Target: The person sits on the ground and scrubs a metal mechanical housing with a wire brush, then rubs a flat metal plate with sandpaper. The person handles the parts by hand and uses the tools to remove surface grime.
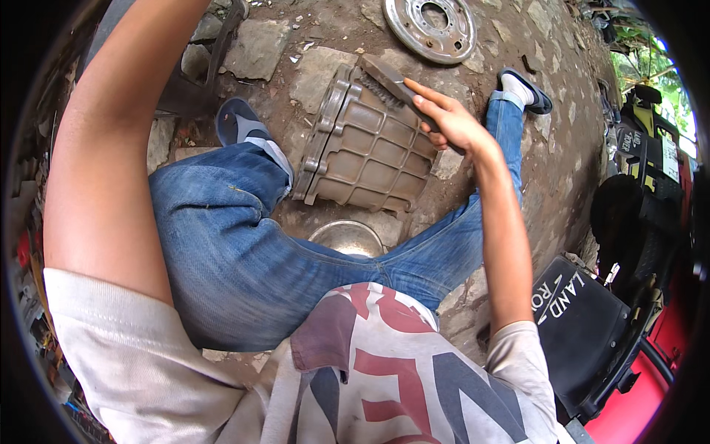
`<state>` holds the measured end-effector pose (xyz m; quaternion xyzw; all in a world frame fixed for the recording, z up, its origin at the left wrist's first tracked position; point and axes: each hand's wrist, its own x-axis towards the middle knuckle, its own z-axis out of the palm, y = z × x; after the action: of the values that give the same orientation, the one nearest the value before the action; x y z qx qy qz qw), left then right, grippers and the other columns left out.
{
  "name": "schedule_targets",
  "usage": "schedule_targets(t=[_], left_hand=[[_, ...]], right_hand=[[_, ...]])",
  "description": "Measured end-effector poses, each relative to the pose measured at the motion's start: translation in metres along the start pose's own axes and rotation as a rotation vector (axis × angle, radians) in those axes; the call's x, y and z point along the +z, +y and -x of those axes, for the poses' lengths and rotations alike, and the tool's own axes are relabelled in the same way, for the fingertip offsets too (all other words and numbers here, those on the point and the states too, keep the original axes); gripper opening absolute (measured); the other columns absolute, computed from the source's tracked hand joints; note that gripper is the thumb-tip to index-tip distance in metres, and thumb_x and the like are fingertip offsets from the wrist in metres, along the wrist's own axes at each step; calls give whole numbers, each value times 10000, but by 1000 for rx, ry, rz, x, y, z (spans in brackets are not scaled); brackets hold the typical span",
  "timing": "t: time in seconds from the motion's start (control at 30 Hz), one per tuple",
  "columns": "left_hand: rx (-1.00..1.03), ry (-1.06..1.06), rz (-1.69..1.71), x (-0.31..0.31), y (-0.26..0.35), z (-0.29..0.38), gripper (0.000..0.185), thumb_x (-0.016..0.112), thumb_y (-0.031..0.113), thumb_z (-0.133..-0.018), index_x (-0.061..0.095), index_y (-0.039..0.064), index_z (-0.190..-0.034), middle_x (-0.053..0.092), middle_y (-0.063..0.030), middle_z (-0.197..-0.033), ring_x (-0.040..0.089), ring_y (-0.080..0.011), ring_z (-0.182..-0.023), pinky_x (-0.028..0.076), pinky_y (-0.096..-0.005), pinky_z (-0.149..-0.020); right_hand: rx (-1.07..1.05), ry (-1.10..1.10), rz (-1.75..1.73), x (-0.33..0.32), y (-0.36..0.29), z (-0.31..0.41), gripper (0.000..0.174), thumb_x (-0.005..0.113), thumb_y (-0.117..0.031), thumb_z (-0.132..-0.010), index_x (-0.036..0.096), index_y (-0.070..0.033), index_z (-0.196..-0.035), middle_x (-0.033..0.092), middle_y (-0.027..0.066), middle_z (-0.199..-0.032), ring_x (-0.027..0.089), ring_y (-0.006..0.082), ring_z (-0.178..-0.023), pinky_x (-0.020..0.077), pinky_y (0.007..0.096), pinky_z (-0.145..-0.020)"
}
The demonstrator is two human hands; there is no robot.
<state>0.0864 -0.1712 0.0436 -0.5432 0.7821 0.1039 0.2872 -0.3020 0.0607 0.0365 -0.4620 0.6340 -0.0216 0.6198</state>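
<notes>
My right hand (446,116) grips the handle of a dark wire brush (396,83) at the upper middle. The brush slants across the upper edge of a ribbed, grey-brown metal housing (377,150), its bristles against or just over it. This housing lies on the ground between my legs, with a bolted flange (324,133) along its left side. My left arm reaches up past the top left edge, and my left hand is out of view. Below the housing, a round metal bowl (346,236) is partly hidden by my jeans.
A round steel wheel disc (432,25) lies on the stony dirt ground at the top. At upper left is a dark plastic chair (186,97), partly seen. A red vehicle (627,410) with black mud flaps (579,333) stands along the right. Assorted clutter lines the left rim.
</notes>
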Motion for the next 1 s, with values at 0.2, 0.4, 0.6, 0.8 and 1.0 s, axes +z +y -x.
schedule_targets(t=[0.2,0.4,0.6,0.8,1.0], left_hand=[[-29,-6,-15,-5,-6,0,517,555,479,-967,695,81,-1266,698,-150,-1277,650,-329,-1158,499,-453,-997],[-117,-77,29,-19,-7,12,504,562,469,-970,688,87,-1275,705,-152,-1258,655,-323,-1154,504,-453,-986],[-49,-11,9,-9,-12,-7,483,570,433,-958,697,62,-1240,713,-149,-1233,655,-319,-1135,504,-452,-969],[-46,-48,84,-12,-3,-4,488,577,418,-947,686,45,-1242,726,-136,-1190,660,-310,-1078,508,-434,-949],[-22,-53,102,-4,-14,-17,536,597,471,-962,657,56,-1296,728,-139,-1184,666,-286,-1084,513,-428,-944]], right_hand=[[129,-63,179,-61,8,22,514,562,-353,-1060,448,-271,-1555,512,-23,-709,365,41,-469,328,214,-436],[66,-139,76,-52,3,3,513,526,-340,-1080,411,-261,-1574,475,-40,-681,348,28,-452,312,199,-415],[45,-183,-96,-65,-14,22,532,526,-375,-1073,400,-258,-1577,520,-42,-689,388,2,-450,290,157,-382],[142,-126,-15,-31,-24,-1,506,514,-383,-1080,413,-297,-1569,522,-38,-727,364,8,-444,321,199,-407],[140,-124,3,-34,-23,8,514,509,-415,-1077,401,-320,-1571,511,-44,-666,339,-9,-410,268,166,-368]])
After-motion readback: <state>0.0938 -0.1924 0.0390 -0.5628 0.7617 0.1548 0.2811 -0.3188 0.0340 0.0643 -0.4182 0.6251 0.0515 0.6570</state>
